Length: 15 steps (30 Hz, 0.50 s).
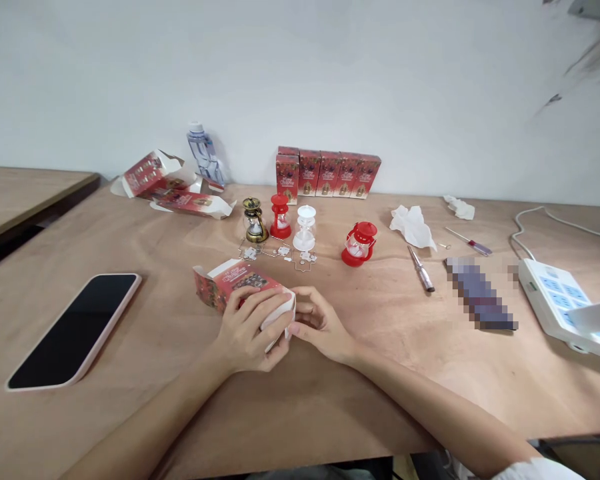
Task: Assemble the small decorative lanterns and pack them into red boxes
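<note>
My left hand (247, 330) is wrapped round a small red printed carton (230, 281) lying on its side on the wooden table (180, 413), fingers closed over its near end. My right hand (320, 323) touches the same end, fingers curled at the white flap. The carton's far flap stands open toward the left. Just behind stand three small lanterns: a bronze lantern (255, 220), a red lantern (280, 216) and a white lantern (305, 229), with small metal parts (280, 252) on the table before them. Another red lantern (359, 244) lies tilted to their right.
A phone in a pink case (75, 328) lies at the left. A row of red boxes (327, 173) stands by the wall, with torn cartons (173, 190) and a water bottle (205, 155) further left. Crumpled tissue (413, 225), two screwdrivers (421, 269) and a power strip (560, 300) lie at the right.
</note>
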### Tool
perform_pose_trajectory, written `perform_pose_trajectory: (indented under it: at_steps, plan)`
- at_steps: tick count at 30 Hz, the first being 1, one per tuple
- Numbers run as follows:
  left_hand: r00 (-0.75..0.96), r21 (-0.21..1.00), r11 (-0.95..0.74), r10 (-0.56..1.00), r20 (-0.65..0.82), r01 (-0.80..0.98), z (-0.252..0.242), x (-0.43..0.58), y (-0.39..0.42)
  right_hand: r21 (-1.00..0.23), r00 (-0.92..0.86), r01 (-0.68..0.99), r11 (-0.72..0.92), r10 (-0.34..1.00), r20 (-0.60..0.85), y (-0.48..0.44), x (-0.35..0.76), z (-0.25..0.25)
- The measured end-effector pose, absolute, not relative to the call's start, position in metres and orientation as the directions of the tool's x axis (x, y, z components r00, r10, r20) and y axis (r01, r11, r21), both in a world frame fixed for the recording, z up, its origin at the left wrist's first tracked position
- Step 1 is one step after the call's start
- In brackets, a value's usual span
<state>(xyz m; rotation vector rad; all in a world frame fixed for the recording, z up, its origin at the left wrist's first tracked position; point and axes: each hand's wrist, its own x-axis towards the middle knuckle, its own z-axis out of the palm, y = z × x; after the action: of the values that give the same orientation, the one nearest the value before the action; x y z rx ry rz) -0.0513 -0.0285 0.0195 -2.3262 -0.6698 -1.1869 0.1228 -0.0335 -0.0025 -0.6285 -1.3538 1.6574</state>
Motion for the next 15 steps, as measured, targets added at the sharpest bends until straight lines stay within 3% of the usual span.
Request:
perform_pose_trajectory:
  at_steps: [9, 15]
  plan:
    - [0.646, -0.130, -0.815, 0.338, 0.684, 0.565, 0.015, -0.055, -0.017, -0.972, -0.316, -0.234, 0.015, 0.944, 0.091, -0.030, 0.121, -0.009]
    - [0.633, -0.107, -0.851, 0.293, 0.716, 0.514, 0.014, -0.068, -0.010, -0.952, -0.341, -0.306, -0.005, 0.934, 0.105, -0.027, 0.123, -0.006]
